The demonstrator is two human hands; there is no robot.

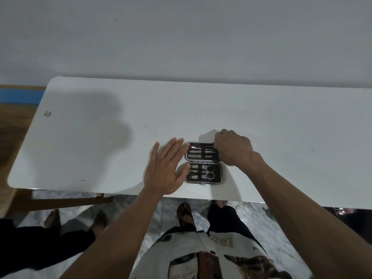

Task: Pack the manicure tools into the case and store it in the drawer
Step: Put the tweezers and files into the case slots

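White table: the case lies open near its near edge, tools strapped in. Left hand rests flat, released; right hand curls on the far half's right end, grip unclear. Closing carelessly may pinch fingers or shove it off.

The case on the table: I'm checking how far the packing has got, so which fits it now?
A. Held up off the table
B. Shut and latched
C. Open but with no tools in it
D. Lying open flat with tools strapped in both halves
D: the case lies opened flat on the table, slim tools in the far half and scissors in the near one, with the left hand and right hand at its sides.
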